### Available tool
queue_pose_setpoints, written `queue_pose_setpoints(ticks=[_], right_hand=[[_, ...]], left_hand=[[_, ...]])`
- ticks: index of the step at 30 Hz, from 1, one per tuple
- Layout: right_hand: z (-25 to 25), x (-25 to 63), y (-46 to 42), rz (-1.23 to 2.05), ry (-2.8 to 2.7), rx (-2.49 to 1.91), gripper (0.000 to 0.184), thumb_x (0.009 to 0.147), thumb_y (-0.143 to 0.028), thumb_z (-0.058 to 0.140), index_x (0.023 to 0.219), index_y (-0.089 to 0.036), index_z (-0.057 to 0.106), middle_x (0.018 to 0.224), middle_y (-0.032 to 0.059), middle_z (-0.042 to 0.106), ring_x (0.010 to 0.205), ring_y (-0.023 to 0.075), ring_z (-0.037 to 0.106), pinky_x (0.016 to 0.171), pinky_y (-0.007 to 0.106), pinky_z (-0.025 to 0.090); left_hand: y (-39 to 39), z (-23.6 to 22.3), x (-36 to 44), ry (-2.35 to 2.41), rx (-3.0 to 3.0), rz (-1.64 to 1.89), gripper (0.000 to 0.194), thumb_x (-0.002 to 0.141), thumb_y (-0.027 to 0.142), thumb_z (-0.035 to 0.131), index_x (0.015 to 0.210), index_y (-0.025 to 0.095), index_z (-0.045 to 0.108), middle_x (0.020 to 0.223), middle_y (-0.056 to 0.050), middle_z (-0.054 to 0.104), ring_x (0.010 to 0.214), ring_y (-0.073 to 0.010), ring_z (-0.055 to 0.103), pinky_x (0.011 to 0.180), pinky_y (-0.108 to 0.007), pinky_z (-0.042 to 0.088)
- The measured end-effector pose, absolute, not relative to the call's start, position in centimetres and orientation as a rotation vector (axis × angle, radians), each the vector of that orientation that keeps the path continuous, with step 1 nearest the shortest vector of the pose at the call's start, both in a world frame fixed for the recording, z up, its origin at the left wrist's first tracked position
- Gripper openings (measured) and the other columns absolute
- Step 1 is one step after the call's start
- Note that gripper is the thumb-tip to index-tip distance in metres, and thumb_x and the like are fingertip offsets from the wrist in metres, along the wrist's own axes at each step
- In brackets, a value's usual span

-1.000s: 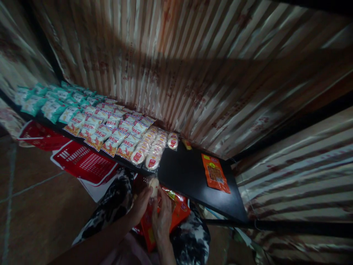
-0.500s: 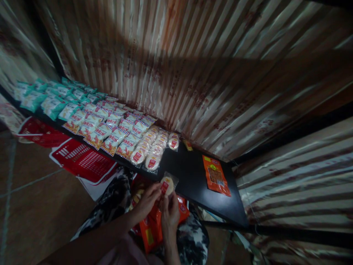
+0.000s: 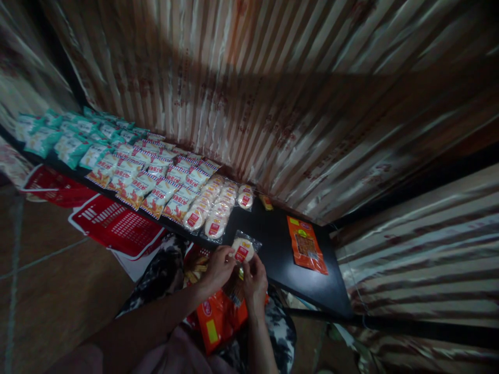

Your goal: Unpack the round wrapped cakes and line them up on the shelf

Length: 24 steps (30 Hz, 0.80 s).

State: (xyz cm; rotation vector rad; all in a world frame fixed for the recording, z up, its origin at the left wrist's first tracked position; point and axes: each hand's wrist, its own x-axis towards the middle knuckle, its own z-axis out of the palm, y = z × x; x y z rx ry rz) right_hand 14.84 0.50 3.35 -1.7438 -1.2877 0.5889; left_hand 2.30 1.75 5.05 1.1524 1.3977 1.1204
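- A small round snack packet [image 3: 243, 250] is pinched between both hands at the lower centre of the frame, just above the near edge of the black shelf [image 3: 273, 249]; the fingers of the left hand [image 3: 218, 267] are closed on its left edge, and those of the right hand [image 3: 255, 278] are closed on its lower edge.
- Only the thin clear wrapper seems to be gripped, so the packet could slip out and drop past the shelf edge onto the orange bag [image 3: 220, 319] in the lap.
- The row of round packets [image 3: 212, 208] lies just to the upper left of the held one; it is judged that a careless placing could knock that row askew or push its nearest pieces over the front edge.
- Further to the upper left, the striped packets [image 3: 156, 182] and the green packets [image 3: 62, 143] overlap like tiles, so a nudge at one end could spread along the line.
- The orange pouch [image 3: 307, 252] lies alone right of centre, well apart, and is unlikely to be disturbed.
- The scene is dim and blurred, so a misjudged gap is possible.
- The red basket [image 3: 117, 228] on the floor at the lower left could catch fallen pieces, or they could be lost beneath the shelf.
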Motion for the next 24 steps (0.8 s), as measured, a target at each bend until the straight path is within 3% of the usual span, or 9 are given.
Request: queue_pose_setpoints(ticks=[5,13,18,24], right_hand=[[4.2,15.9,2.6,0.478,-1.410,-1.817,0.051,0.079,-0.047,0.045,0.112,-0.014,0.065,0.104,0.0137,0.068,0.096,0.0270,0.062,0.084,0.038,0.046],[2.6,15.9,4.1,0.587,-1.308,-1.825,0.048,0.078,-0.046,0.047,0.107,-0.015,0.067,0.099,0.0112,0.071,0.086,0.0257,0.066,0.076,0.034,0.047],[2.4,16.5,5.4,0.596,-1.291,-1.899,0.049,0.074,-0.048,0.049,0.105,-0.016,0.068,0.097,0.0104,0.072,0.083,0.0261,0.067,0.073,0.034,0.047],[3.1,16.9,7.7,0.578,-1.281,-1.880,0.049,0.074,-0.047,0.046,0.105,-0.016,0.067,0.095,0.0113,0.072,0.084,0.0259,0.066,0.073,0.034,0.047]], left_hand=[[3.2,5.2,3.1,1.420,1.215,1.137,0.028,0.072,0.013,0.049,0.094,0.016,0.066,0.109,-0.010,0.062,0.101,-0.0202,0.058,0.096,-0.033,0.043],[4.5,4.5,4.1,1.426,1.363,1.032,0.036,0.072,0.013,0.048,0.103,0.015,0.065,0.119,-0.012,0.060,0.114,-0.0236,0.055,0.104,-0.035,0.038],[4.5,3.7,4.3,1.462,1.465,0.941,0.054,0.072,0.013,0.048,0.126,0.010,0.054,0.143,-0.014,0.042,0.135,-0.0267,0.035,0.114,-0.036,0.025],[5.7,3.7,4.9,1.444,1.589,0.876,0.065,0.071,0.013,0.049,0.135,0.006,0.043,0.153,-0.016,0.022,0.142,-0.0279,0.020,0.117,-0.040,0.019]])
